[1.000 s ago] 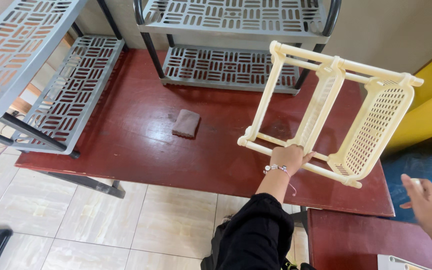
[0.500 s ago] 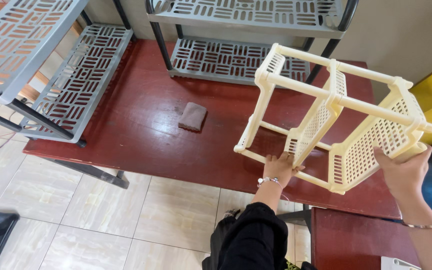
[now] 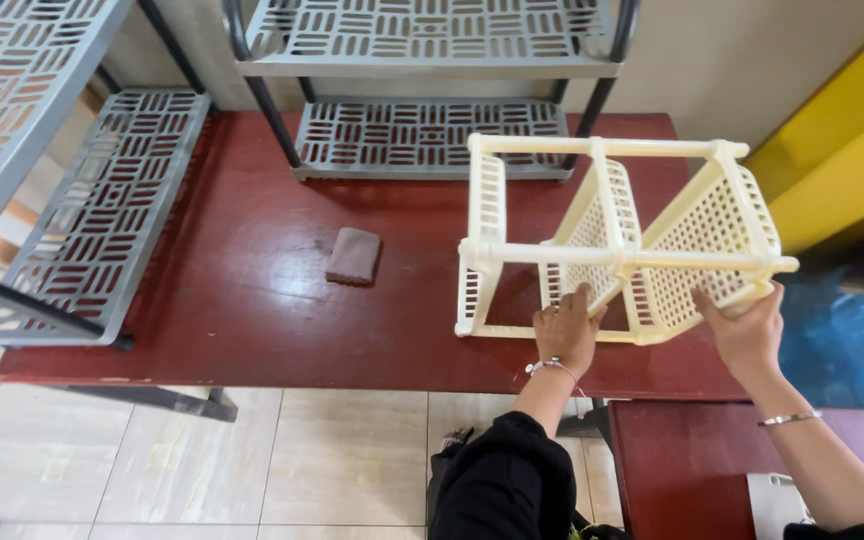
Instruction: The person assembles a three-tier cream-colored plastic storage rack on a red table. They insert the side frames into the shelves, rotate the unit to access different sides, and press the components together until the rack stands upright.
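table [image 3: 252, 290]: big dark red glossy top, takes up most of my view. Its near edge runs left to right above the tiled floor [image 3: 332, 450].

grey shelf, far side [image 3: 432, 90]: two slotted grey tiers on black tube legs, standing on the far part of the table against the wall.

grey shelf, left [image 3: 72, 190]: same slotted grey style, tilted from where I'm looking, hanging over the table's left edge. From here I can't tell whether it's actually standing on the table.

cream rack [image 3: 612, 240]: the thing being handled. A cream plastic frame with perforated basket-style panels, tipped on its side on the right half of the table, near the front edge. Its left end looks to rest on the table top; the right end is up in the hand.

second table [image 3: 692, 450]: a smaller dark red top at the near right, lower down.

left hand [image 3: 564, 330]: on the near bottom rail of the cream rack, around the middle. Fingers are curled up onto the rail and the panel, so I'd call the grip closed on the rack. Beaded bracelet on the wrist, black sleeve below.

right hand [image 3: 747, 325]: grip clenched around the rack's lower right corner, holding that end up. Thin bangle on the forearm.

brown pad [image 3: 354, 256]: small flat brownish rectangle lying on the table, left of the rack, well apart from both hands.
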